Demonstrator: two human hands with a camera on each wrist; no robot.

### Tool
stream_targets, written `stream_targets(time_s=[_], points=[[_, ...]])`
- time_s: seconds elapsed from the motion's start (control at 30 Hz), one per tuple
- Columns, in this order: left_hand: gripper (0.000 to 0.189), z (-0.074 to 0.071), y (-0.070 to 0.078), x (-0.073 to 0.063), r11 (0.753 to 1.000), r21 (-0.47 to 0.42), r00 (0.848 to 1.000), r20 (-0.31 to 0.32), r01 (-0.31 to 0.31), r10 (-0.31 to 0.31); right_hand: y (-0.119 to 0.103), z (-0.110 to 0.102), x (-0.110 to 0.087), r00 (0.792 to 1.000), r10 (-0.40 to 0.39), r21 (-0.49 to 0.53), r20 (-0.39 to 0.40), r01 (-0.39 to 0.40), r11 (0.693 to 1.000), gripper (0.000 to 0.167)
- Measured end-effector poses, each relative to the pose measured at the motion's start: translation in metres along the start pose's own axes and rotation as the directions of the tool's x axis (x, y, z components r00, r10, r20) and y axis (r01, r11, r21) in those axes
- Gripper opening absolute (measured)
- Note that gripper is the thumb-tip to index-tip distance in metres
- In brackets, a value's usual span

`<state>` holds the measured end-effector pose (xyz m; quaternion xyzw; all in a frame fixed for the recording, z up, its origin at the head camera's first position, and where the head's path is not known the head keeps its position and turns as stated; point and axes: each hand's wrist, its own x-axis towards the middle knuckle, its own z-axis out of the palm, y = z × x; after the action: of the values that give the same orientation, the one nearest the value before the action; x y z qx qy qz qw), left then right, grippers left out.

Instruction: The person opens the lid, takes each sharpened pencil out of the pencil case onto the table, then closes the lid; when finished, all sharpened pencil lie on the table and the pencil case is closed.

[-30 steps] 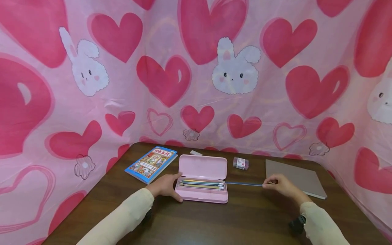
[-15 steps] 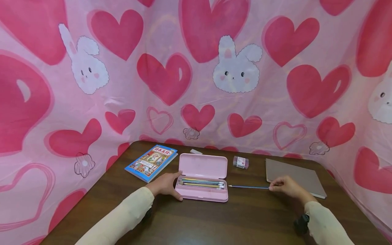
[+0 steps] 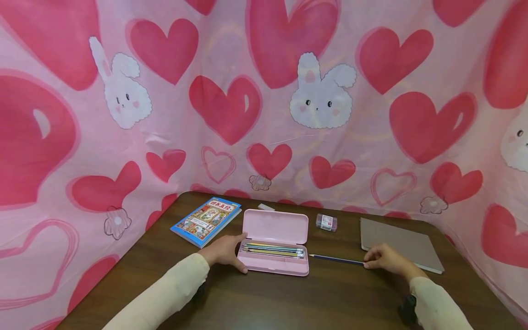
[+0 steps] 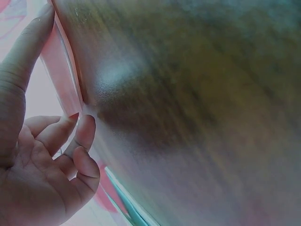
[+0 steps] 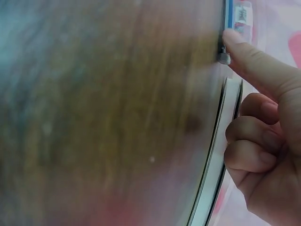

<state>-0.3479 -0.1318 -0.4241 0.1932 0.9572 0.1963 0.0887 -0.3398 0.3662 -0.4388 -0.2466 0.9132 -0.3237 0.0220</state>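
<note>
A pink pencil case lies with its lid raised, holding several pencils side by side in its rear compartment. My left hand grips the case's left end, thumb at the front corner and fingers toward the back. In the left wrist view, the thumb runs along the pink wall of the case. With the right hand I pinch a dark blue pencil near its eraser end. Its sharpened tip points left, just beside the case's right side. The right wrist view shows the pencil's end by the fingertip, other fingers curled.
A blue-bordered book lies at the back left, and a small white block sits behind the case. Back right of the case is a small clear box with a label. A grey-covered notebook lies behind the right hand.
The pencil's tip has moved out from the case's right side as my right hand drew it rightward. It now slants slightly, eraser end lower in view. The left hand keeps its hold.
</note>
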Motion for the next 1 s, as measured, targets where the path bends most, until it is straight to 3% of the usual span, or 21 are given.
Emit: stream_targets(time_s=[0.17, 0.4, 0.73, 1.0], points=[[0.108, 0.0, 0.0, 0.001, 1.0, 0.02, 1.0, -0.014, -0.001, 0.001, -0.008, 0.003, 0.004, 0.995, 0.079, -0.018, -0.058, -0.08, 0.997, 0.024], [0.107, -0.001, 0.002, 0.0, 1.0, 0.023, 1.0, -0.008, 0.0, 0.0, -0.03, 0.02, 0.024, 0.997, 0.026, -0.012, -0.078, -0.027, 1.0, 0.021], [0.107, 0.001, 0.001, 0.002, 1.0, 0.017, 1.0, 0.008, 0.015, -0.015, -0.071, 0.054, 0.066, 0.995, -0.101, 0.059, -0.025, 0.102, 0.993, 0.023], [0.107, 0.002, 0.0, 0.001, 1.0, 0.015, 1.0, 0.011, 0.014, -0.014, -0.094, 0.078, 0.089, 0.99, -0.129, 0.09, 0.064, 0.123, 0.988, 0.02]])
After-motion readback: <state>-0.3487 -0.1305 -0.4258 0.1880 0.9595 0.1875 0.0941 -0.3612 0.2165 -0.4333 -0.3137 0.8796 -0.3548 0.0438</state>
